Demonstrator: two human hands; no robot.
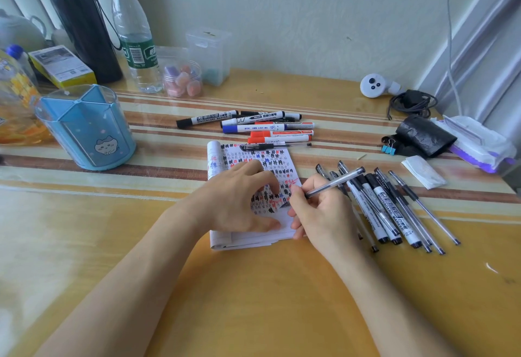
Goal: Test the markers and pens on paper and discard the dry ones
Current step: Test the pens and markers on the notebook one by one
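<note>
pen tip on the notepad

centre frame, the left hand (239, 201) presses the scribbled notepad (270, 170) with bent fingers. just right, the right hand (318, 212) pinches a clear pen (335, 182), tip on the paper; a pile of pens (394, 207) lies further right.

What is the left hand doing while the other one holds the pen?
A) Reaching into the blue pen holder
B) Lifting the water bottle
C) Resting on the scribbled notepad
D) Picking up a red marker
C: the left hand lies on the notepad, fingers arched on the page, while the right hand holds a pen.
</note>
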